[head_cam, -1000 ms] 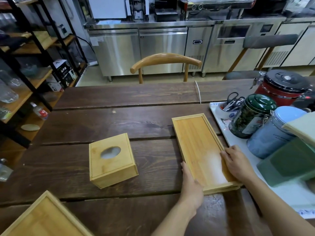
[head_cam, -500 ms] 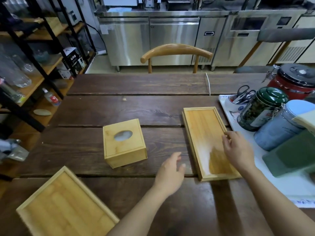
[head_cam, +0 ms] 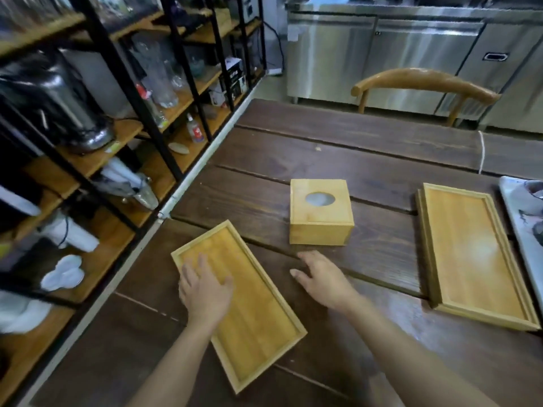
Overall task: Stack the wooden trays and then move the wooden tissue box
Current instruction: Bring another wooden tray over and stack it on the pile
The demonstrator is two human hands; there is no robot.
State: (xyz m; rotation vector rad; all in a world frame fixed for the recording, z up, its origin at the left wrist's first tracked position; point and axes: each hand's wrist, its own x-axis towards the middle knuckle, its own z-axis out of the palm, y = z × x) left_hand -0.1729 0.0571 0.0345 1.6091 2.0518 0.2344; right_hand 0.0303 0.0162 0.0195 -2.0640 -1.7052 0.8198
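Note:
A single wooden tray (head_cam: 258, 318) lies at an angle near the table's front left edge. My left hand (head_cam: 204, 290) is spread flat over its far left part, fingers apart. My right hand (head_cam: 321, 279) hovers open over the bare table just right of that tray, in front of the wooden tissue box (head_cam: 320, 215), which has an oval hole on top. To the right, two wooden trays (head_cam: 470, 254) rest stacked, the upper slightly offset.
The dark plank table (head_cam: 367, 148) ends at the left beside black metal shelves (head_cam: 123, 92) full of glassware and bottles. A white tray (head_cam: 526, 224) with containers sits at the right edge. A wooden chair (head_cam: 423, 83) stands at the far side.
Both hands left the stacked trays on the right and moved left. The left hand now rests on the lone tray, the right sits beside it. The view swung left.

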